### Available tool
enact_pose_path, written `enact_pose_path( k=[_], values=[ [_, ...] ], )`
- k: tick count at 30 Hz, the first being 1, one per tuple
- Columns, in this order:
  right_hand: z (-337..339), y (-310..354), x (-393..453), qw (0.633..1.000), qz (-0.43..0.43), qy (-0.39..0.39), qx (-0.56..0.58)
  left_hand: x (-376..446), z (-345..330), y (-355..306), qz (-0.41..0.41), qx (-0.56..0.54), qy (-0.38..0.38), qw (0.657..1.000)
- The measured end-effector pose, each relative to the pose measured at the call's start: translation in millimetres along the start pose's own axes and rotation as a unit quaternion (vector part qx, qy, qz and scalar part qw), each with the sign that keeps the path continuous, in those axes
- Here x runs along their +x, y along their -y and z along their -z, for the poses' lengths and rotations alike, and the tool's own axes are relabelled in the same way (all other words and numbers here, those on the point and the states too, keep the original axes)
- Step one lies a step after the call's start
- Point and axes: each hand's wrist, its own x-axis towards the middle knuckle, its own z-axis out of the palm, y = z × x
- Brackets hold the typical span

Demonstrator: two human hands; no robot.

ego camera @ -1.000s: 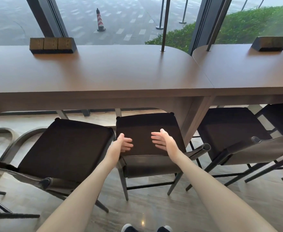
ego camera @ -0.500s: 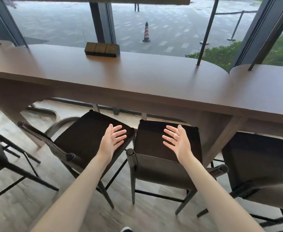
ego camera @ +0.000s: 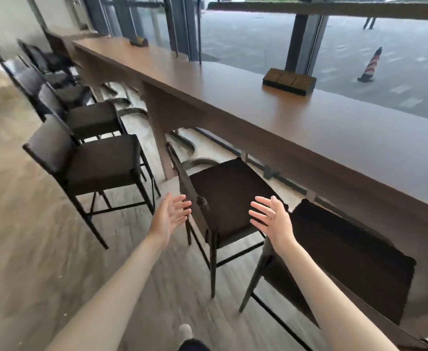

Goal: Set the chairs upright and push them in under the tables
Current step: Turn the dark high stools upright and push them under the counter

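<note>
Both hands, left hand (ego camera: 170,219) and right hand (ego camera: 271,219), spread wide and empty, flank a stiff, metal-framed chair (ego camera: 229,198) that is likely heaviest gripped at its backrest.

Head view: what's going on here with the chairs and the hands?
A person is tidying bar chairs along a long wooden counter by the windows. Both hands are open and hold nothing: the left hand hovers by the backrest of the nearest angled chair, the right hand above its seat. That chair stands upright but turned askew. The chair at far right sits partly under the counter; the chairs further left stand out from it.
</note>
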Motion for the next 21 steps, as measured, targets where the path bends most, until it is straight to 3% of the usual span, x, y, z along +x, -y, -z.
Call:
enact_pose_path(
  k=[4,9,21],
  values=[
    [-42,-12,12,0.998,-0.015,0.053,-0.021,-7,45,1,0.006,-0.020,-0.069,0.997],
    [-75,-23,26,0.997,-0.026,0.067,-0.033,7,79,-2,0.013,-0.043,-0.097,0.994],
    [-140,-24,76,0.999,0.000,-0.043,0.034,108,120,-51,0.010,0.001,-0.008,1.000]
  ],
)
